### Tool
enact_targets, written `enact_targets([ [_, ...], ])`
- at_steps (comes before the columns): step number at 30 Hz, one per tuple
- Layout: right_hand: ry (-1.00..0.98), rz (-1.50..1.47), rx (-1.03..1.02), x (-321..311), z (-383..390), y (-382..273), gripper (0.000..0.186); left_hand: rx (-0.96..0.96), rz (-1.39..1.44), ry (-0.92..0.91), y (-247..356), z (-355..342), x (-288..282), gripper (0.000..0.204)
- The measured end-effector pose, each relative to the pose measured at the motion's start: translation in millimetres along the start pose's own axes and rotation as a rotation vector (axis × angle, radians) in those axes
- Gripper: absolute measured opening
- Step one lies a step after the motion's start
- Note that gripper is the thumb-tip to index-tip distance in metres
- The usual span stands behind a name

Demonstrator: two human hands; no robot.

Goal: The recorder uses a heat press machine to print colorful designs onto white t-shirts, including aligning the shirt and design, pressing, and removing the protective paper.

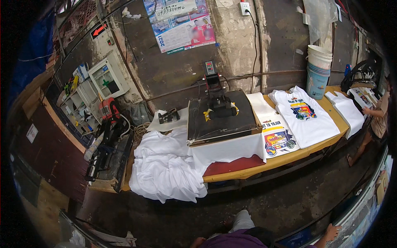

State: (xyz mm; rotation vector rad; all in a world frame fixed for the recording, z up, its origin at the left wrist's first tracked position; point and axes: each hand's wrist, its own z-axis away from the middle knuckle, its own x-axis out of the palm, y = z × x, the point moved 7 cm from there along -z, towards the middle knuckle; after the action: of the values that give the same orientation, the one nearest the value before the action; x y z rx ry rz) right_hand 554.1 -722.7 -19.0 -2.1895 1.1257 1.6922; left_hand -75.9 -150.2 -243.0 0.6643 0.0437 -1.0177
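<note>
At far left we note a small white printed notice (32,133) on a dull red-brown door (53,161); next, a white metal cabinet (108,78) bearing a green cross. A worn black press (111,151) stands at the table's left end. Beside it lies a rumpled heap of soft white cloth (165,169). Above hangs a glossy calendar poster (182,31), its lettering multicoloured. Our left hand (198,242) is mostly cut off at the lower edge; we cannot tell its grip. Mid-table, the heat press (223,118), a flat dark square plate with a digital readout, sits over white fabric (231,151) draping at the front. Right of it: a printed sheet (278,138) and a white shirt (306,118), both with bold lettering above a colourful vehicle graphic; then stacked plastic buckets (318,74). Our right hand (331,232) lies unclenched, fingers extended, touching the glossy panel (359,216) at lower right. Farthest right, a co-worker (378,120) handles a printed sheet.
</note>
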Motion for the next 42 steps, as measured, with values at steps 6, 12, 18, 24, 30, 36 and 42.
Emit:
enact_targets([
  [6,-0.041,-0.039,0.031,0,1,3,0.078,-0.003,0.000,-0.005,1,2,4,0.032],
  [12,-0.005,-0.055,0.063,-5,4,2,0.079,-0.005,-0.004,-0.001,3,2,0,0.032],
  [18,-0.101,-0.075,0.035,-36,13,1,0.079,-0.029,-0.001,0.008,-10,11,-5,0.032],
  [24,-0.124,-0.061,0.036,-22,5,4,0.081,-0.036,0.022,0.010,-16,13,-3,0.032],
  [30,-0.207,-0.088,0.130,-17,6,2,0.080,-0.033,0.056,0.016,-13,14,6,0.032],
  [36,-0.293,-0.075,0.091,-48,18,2,0.080,-0.037,0.059,0.011,-7,16,12,0.031],
  [42,-0.352,-0.084,0.052,-66,26,-2,0.077,-0.042,0.047,0.005,-1,15,8,0.031],
])
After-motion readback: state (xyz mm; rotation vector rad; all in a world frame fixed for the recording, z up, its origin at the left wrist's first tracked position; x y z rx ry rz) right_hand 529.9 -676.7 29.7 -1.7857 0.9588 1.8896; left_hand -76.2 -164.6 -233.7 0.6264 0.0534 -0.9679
